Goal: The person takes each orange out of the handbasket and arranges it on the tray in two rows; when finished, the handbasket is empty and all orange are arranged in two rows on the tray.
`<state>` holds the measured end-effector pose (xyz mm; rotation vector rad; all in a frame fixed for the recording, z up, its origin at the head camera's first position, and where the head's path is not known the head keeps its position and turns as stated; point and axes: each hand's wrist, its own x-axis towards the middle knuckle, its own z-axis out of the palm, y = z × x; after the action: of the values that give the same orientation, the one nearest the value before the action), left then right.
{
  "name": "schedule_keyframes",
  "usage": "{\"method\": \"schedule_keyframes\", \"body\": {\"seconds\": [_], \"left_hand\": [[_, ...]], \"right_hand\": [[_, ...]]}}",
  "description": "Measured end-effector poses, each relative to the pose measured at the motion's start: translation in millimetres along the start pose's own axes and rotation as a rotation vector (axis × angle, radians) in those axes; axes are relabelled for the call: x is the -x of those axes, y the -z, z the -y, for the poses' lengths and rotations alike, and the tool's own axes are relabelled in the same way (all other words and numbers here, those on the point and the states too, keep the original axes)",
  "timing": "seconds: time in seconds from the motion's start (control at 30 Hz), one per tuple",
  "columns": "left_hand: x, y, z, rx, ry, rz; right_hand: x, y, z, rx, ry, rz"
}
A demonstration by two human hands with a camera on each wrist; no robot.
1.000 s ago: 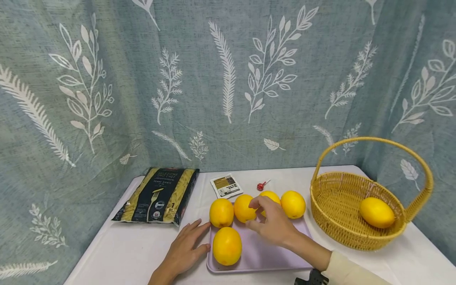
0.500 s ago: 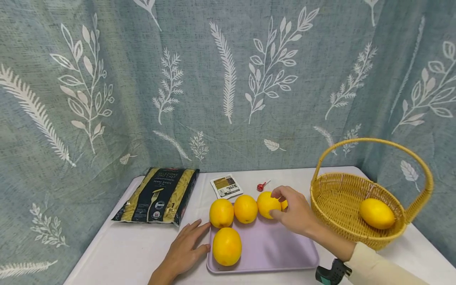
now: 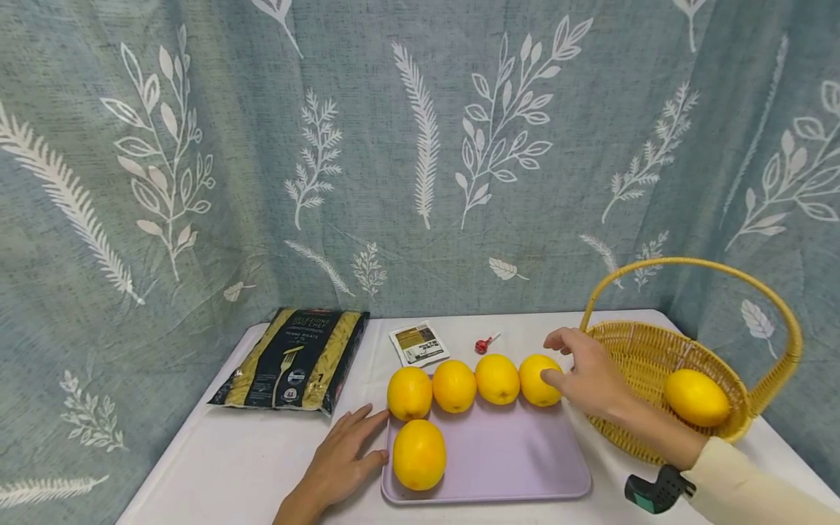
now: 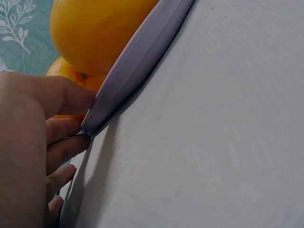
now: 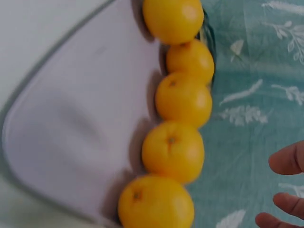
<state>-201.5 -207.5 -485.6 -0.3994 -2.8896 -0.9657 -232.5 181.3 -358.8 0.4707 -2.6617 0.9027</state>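
Note:
A lilac tray [image 3: 505, 467] bears several oranges: a row along its back edge, from the back-left orange [image 3: 410, 393] to the rightmost orange [image 3: 540, 380], and one orange [image 3: 419, 454] at the front left. My left hand [image 3: 340, 459] lies beside the tray's left side, its fingertips touching the rim [image 4: 135, 61] in the left wrist view. Just right of the rightmost orange, my right hand [image 3: 590, 375] hovers with fingers spread and its thumb overlapping that orange in the head view. In the right wrist view its fingertips [image 5: 287, 159] appear apart from the fruit, holding nothing.
Right of the tray stands a wicker basket [image 3: 617, 350] with a tall handle and one yellow-orange fruit [image 3: 696, 397] inside. A pasta bag [image 3: 292, 361] lies at the left. Behind the tray are a small packet [image 3: 419, 344] and a red lollipop [image 3: 483, 345].
My right hand has moved rightward along the row, from the middle oranges to beside the rightmost one, uncovering the others. My left hand and the oranges stay in place.

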Motion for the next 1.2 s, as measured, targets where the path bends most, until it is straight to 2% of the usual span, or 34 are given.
{"method": "schedule_keyframes", "body": {"seconds": [0.5, 0.73, 1.2], "left_hand": [[0.3, -1.1, -0.1, 0.012, -0.002, 0.006], [2.0, -1.1, 0.7, 0.011, -0.006, 0.001], [0.9, -1.7, -1.2, 0.002, -0.011, 0.009]], "right_hand": [[-10.3, 62, -44, 0.159, -0.084, 0.024], [-12.6, 74, -64, 0.196, -0.143, 0.051], [-8.0, 88, -116, 0.216, -0.335, 0.21]]}}
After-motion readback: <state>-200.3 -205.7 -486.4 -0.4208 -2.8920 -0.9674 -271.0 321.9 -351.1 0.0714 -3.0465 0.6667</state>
